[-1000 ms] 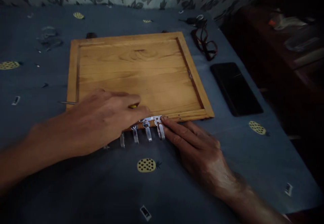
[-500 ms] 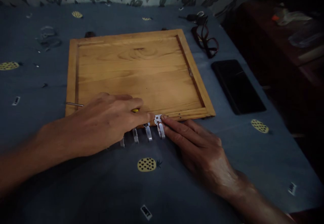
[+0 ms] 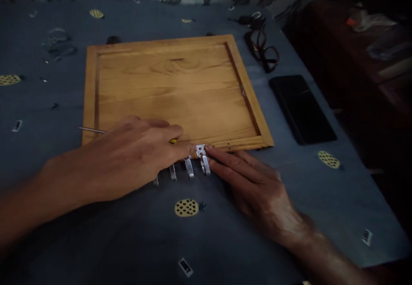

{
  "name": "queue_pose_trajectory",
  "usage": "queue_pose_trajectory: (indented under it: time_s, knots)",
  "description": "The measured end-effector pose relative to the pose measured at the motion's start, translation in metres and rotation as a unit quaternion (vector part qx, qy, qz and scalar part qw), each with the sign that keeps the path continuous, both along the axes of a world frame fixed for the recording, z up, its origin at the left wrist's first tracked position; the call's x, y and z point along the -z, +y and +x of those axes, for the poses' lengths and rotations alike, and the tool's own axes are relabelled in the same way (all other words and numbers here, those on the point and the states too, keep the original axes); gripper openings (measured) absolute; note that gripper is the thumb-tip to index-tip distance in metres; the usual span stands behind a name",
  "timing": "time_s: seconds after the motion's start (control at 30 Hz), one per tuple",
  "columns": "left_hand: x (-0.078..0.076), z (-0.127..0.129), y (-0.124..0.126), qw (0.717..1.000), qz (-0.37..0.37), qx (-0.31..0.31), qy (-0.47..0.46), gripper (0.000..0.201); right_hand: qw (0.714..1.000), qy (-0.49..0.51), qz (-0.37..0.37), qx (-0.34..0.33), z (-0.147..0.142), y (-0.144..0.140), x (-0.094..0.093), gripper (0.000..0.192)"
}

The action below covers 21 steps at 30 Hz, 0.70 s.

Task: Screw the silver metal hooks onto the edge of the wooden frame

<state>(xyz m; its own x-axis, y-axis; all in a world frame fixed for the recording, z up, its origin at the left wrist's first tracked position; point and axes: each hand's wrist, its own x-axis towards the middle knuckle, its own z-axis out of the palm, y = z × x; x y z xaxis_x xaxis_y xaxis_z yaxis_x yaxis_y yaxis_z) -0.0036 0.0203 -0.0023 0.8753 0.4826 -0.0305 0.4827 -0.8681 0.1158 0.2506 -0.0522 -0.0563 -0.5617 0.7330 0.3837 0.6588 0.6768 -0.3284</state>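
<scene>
Over the last second the left hand (image 3: 128, 158) has slid a little to the right along the near rail of the wooden panel (image 3: 174, 92), so its fingers now cover the left part of the metal hook strip (image 3: 193, 162), where the plate by the second hook from the right was bare before. The thin metal shaft (image 3: 92, 129) poking out at its left side now shows more of its length. The right hand (image 3: 254, 186) has barely shifted.

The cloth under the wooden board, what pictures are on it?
The cloth is dark blue with yellow pineapples, clearest in the head view.
</scene>
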Motion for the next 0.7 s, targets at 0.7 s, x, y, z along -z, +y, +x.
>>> queue_pose_trajectory:
  time_s: [0.7]
  knots:
    - [-0.001, 0.001, -0.001, 1.000, 0.006, 0.002, 0.021, 0.039, 0.998, 0.021, 0.002, 0.056, -0.015, -0.003, -0.007, 0.017]
